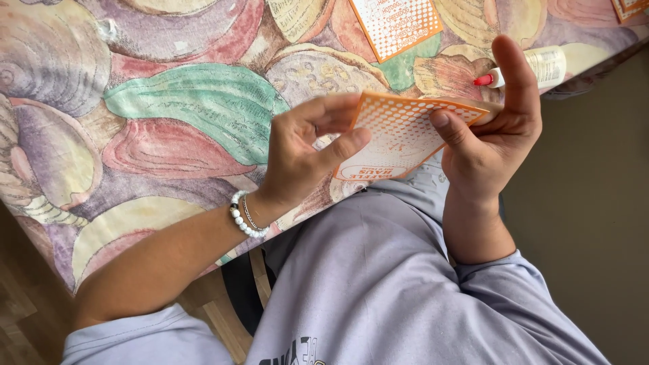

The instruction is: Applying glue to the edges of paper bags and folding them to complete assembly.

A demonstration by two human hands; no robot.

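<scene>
Orange-and-white dotted card, thin paperboard by the look, held between both hands just above the near edge of the surface; likely light, stiff enough to keep flat yet easy to crease, probably smooth and a little slippery on its printed face; best taken by the edges, away from the corners, with a gentle pinch.

Left hand at nine o'clock of the card; thumb laid along the lower left edge, fingers curled over the upper left corner; partly closed in a light pinch on the card.

Right hand at three o'clock; thumb pressed on the card's right edge, index finger raised straight toward twelve o'clock, remaining fingers behind the card, hidden; closed loosely on that edge.

White bead bracelet on the left wrist; grey shirt below at six o'clock.

Shell-patterned cloth in pink, green and purple over the surface; a second orange dotted card lying flat at twelve o'clock, apart from the held one; a white glue bottle with red tip on its side at two o'clock, just beyond the raised finger; more orange card at the far corner, cut off by the frame.
</scene>
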